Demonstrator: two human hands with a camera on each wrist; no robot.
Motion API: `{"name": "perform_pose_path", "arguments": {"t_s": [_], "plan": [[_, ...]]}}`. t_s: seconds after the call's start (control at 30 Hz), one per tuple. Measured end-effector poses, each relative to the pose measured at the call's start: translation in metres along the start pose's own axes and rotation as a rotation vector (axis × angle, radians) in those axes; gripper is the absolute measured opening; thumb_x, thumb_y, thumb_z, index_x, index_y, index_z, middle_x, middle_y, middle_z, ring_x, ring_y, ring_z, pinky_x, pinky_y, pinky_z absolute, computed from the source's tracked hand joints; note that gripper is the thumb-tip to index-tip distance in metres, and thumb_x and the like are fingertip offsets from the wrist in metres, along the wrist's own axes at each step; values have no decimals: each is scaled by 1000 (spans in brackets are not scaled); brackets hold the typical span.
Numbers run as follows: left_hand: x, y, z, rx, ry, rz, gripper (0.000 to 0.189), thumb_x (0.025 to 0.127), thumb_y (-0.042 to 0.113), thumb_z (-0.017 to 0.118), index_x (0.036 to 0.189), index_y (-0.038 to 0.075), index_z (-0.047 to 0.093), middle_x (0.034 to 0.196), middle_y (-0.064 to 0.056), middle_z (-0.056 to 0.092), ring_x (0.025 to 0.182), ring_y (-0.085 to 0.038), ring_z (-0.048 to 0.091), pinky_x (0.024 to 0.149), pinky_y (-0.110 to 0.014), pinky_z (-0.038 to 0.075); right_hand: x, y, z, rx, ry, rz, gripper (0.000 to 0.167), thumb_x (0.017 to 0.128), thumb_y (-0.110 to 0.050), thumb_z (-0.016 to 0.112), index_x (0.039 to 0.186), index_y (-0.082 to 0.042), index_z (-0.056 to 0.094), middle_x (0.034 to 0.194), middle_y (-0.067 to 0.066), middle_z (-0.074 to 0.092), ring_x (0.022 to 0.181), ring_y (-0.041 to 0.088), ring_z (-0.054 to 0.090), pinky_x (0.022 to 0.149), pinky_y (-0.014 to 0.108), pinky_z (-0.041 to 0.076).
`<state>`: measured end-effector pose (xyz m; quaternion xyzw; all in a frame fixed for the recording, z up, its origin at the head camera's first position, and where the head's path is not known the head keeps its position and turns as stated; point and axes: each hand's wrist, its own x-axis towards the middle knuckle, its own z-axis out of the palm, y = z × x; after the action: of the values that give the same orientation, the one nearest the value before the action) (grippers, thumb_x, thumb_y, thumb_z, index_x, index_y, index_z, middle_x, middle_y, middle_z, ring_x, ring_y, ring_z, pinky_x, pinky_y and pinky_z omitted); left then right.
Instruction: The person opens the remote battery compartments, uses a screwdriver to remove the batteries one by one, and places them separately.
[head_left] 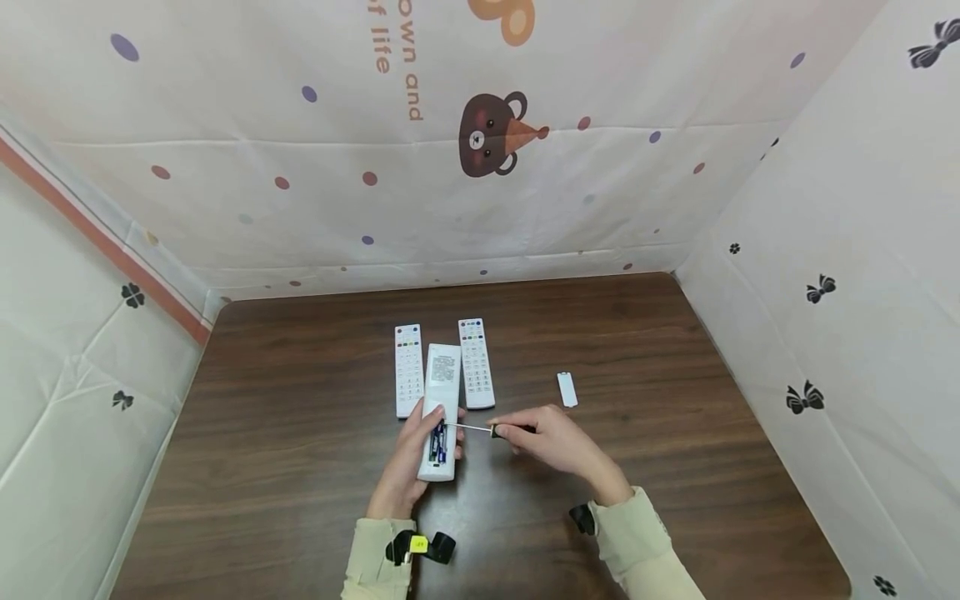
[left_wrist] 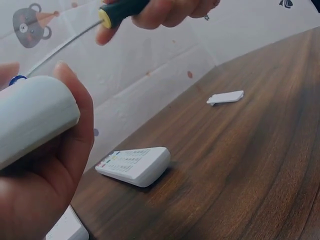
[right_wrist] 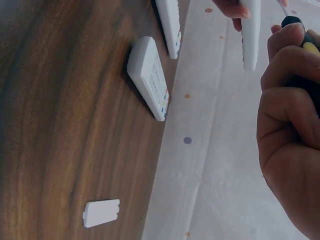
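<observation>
My left hand (head_left: pixel 406 464) grips a white remote control (head_left: pixel 443 375), held back side up with its battery compartment open. Dark blue batteries (head_left: pixel 438 446) lie inside that compartment. In my right hand (head_left: pixel 553 439) is a screwdriver (left_wrist: pixel 120 11) with a dark green and yellow handle. Its thin metal shaft points left, and the tip reaches the upper end of the compartment; whether it touches a battery or the casing I cannot tell. In the right wrist view, curled fingers (right_wrist: pixel 287 107) wrap the handle and hide most of it.
Two more white remotes lie buttons up on the brown table (head_left: pixel 300 400): one remote (head_left: pixel 408 367) left of the held one, another remote (head_left: pixel 476 362) to its right. A small white battery cover (head_left: pixel 567 389) rests farther right. Printed fabric walls (head_left: pixel 420 208) border the table.
</observation>
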<state>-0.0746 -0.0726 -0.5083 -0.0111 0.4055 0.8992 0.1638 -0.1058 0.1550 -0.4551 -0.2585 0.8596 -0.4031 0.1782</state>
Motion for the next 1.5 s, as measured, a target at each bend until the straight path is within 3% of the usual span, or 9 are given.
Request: {"name": "perform_pose_path", "arguments": {"t_s": [0.2,0.43,0.67,0.83,1.0,1.13,1.27,1.37,1.5], "plan": [[0,-1,1,-33,-8,10,45,95,25,42,134,9,24,110,-11,53,84,-22,56,65,-32,51,-3,3,3,34,38,26,28,88,-45,48,103,-28,65,64,-1,57,49,5,40,44,22,35],[2,-5,3,-41,20,17,46,95,24,42,135,10,23,118,-16,50,90,-24,56,72,-37,50,-6,7,7,101,98,80,18,90,-27,53,104,-23,64,64,-3,55,43,8,41,38,25,36],[9,-13,4,13,96,32,52,91,11,49,136,15,23,127,-25,35,103,-36,50,83,-50,44,-11,17,9,159,180,129,28,89,-42,48,109,-28,61,65,-3,56,48,20,50,42,27,42],[13,-20,7,32,103,36,66,87,-2,50,139,20,15,135,-29,24,100,-33,55,87,-52,40,-11,33,12,221,324,147,35,87,-46,49,112,-25,61,60,4,52,51,24,49,44,29,42],[17,-26,11,51,100,17,74,84,-7,52,138,27,15,134,-27,25,107,-43,47,89,-53,38,-15,60,14,272,443,239,40,82,-48,56,111,-20,62,66,15,54,52,21,48,46,28,41],[20,-31,15,70,78,9,73,83,-7,54,136,27,18,134,-29,24,110,-48,42,89,-53,37,-21,79,14,272,490,295,42,80,-47,60,109,-16,61,70,10,54,53,20,49,47,29,43],[23,-36,18,106,76,-1,74,81,-8,56,135,27,19,133,-29,25,106,-46,46,89,-55,37,-26,95,13,260,527,329,31,80,-42,63,100,-19,61,66,5,52,51,19,49,46,29,42],[28,-40,21,165,90,-17,79,81,-7,57,137,29,15,133,-28,28,103,-45,49,87,-56,38,-29,101,11,265,540,342,24,81,-38,63,97,-20,59,64,6,51,49,19,48,44,29,41],[38,-44,28,242,100,-33,88,81,-7,57,140,32,3,132,-28,28,100,-46,50,83,-55,41,-32,106,10,291,542,351,27,82,-37,62,98,-16,58,61,7,49,46,18,46,40,28,38]]}}
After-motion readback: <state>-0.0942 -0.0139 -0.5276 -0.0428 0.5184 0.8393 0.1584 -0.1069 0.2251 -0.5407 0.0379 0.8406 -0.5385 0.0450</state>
